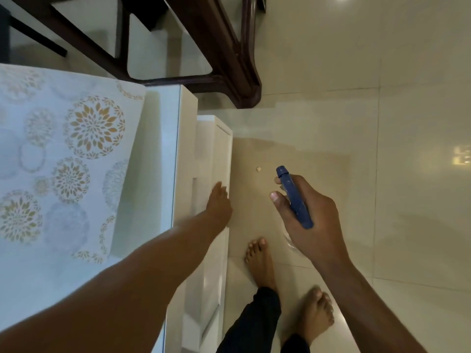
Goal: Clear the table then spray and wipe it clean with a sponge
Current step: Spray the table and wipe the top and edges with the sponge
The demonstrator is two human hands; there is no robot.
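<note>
The table (pixel 163 159) lies on the left, a white surface under glass with a floral patterned cloth (pixel 63 154) across it. My right hand (pixel 308 220) grips a spray bottle with a blue head (pixel 293 197); its clear body shows faintly below my palm. The bottle hangs over the floor, right of the table. My left hand (pixel 219 202) reaches down past the table's right edge, fingers straight, touching a white side panel (pixel 221 154). No sponge is in view.
Dark wooden furniture legs (pixel 237 59) stand on the glossy tiled floor beyond the table. A small crumb (pixel 258 169) lies on the floor near the bottle. My bare feet (pixel 260 261) stand beside the table's right side.
</note>
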